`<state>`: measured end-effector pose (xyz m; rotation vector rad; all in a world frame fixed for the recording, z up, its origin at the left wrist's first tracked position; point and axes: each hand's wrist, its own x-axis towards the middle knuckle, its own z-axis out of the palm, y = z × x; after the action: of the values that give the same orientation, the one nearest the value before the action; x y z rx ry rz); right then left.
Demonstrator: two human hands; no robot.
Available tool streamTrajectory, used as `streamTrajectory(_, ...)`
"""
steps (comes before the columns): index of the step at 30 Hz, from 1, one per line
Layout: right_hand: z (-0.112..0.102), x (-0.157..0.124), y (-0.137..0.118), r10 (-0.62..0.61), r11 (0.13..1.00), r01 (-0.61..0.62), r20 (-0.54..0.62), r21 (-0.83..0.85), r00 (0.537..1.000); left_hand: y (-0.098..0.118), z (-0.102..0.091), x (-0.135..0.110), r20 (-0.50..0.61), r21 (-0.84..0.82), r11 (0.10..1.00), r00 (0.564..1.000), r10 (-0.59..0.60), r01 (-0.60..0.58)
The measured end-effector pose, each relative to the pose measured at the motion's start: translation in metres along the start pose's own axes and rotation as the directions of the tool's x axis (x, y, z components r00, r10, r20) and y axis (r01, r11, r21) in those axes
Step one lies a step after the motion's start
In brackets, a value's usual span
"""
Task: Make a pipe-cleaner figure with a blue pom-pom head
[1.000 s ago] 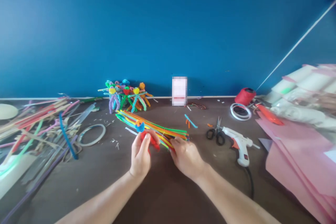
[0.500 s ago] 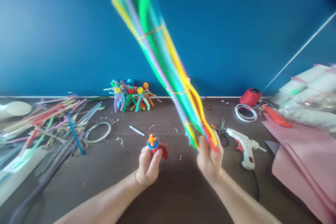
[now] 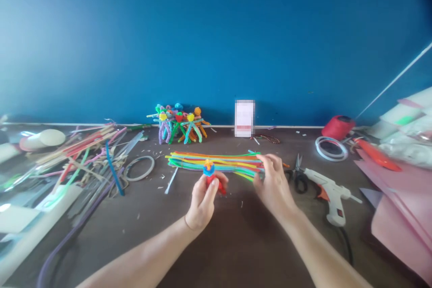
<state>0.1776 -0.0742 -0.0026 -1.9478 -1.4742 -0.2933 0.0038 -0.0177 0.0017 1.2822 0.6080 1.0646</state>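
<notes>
My left hand [image 3: 202, 200] is closed around a small pipe-cleaner figure [image 3: 211, 174] with a red body, a blue head and an orange cross on top. My right hand [image 3: 275, 184] rests with its fingertips on the right end of a bundle of coloured pipe cleaners [image 3: 216, 162]. The bundle lies flat on the brown table [image 3: 222, 243], just beyond both hands. The fingers of the right hand are pinched at the bundle's end.
Finished pipe-cleaner figures [image 3: 180, 123] stand by the blue wall. Loose sticks and strips [image 3: 84, 162] and a tape ring [image 3: 139, 168] lie left. Scissors [image 3: 297, 174], a glue gun [image 3: 332, 191], red thread spool [image 3: 338, 127], another tape ring [image 3: 330, 148] and pink paper [image 3: 405, 198] lie right.
Half a second ago my right hand held the bundle raised upright; now the bundle lies flat on the table. My left hand kept the small figure.
</notes>
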Motion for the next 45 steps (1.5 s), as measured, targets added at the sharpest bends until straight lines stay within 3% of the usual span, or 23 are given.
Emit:
streamTrajectory(5,-0.006,0.005,-0.002,-0.119,0.990,0.123,-0.062,0.072,0.991,-0.005,-0.004,0.012,-0.144,0.016,0.996,0.985,0.090,-0.088)
streamTrajectory(8,-0.004,0.004,-0.003,-0.156,0.982,0.159,-0.030,0.102,0.987,-0.003,-0.004,0.014,-0.122,0.044,0.997,0.990,0.068,-0.063)
streamTrajectory(15,-0.007,-0.002,-0.013,-0.177,0.984,0.178,0.219,0.016,0.959,0.002,0.002,0.008,0.038,0.171,0.985,0.999,0.002,-0.008)
streamTrajectory(19,-0.009,-0.002,-0.013,-0.165,0.986,0.169,0.256,0.007,0.952,-0.003,0.000,0.011,0.039,0.153,0.988,0.999,-0.006,0.000)
streamTrajectory(22,-0.007,-0.002,-0.012,-0.169,0.985,0.168,0.236,0.027,0.957,-0.007,-0.002,0.013,0.054,0.023,0.991,0.990,-0.132,0.131)
streamTrajectory(25,-0.003,-0.003,-0.011,-0.160,0.986,0.148,0.172,0.081,0.972,-0.007,-0.002,0.016,0.103,-0.129,0.945,0.952,-0.289,0.301)
streamTrajectory(28,0.002,-0.003,-0.009,-0.143,0.979,0.123,0.112,0.162,0.983,-0.006,-0.003,0.019,0.146,-0.216,0.896,0.920,-0.363,0.388)
streamTrajectory(32,0.005,0.000,0.001,-0.031,0.952,0.029,0.001,0.305,1.000,-0.006,-0.008,0.023,0.166,-0.306,0.847,0.900,-0.403,0.435)
streamTrajectory(36,0.007,0.003,0.014,0.226,0.883,-0.176,-0.066,0.435,0.972,-0.008,-0.011,0.025,0.202,-0.353,0.809,0.883,-0.425,0.470)
streamTrajectory(38,0.010,0.003,0.019,0.363,0.816,-0.294,-0.045,0.498,0.931,-0.008,-0.012,0.026,0.207,-0.358,0.802,0.879,-0.430,0.477)
streamTrajectory(41,0.016,0.003,0.022,0.510,0.645,-0.413,0.041,0.643,0.859,-0.007,-0.011,0.027,0.208,-0.347,0.803,0.875,-0.438,0.484)
streamTrajectory(43,0.019,0.004,0.024,0.549,0.538,-0.432,0.088,0.724,0.831,-0.007,-0.010,0.027,0.195,-0.323,0.820,0.881,-0.432,0.473)
streamTrajectory(45,0.019,0.005,0.026,0.549,0.490,-0.436,0.122,0.755,0.827,-0.008,-0.009,0.025,0.169,-0.271,0.853,0.895,-0.413,0.445)
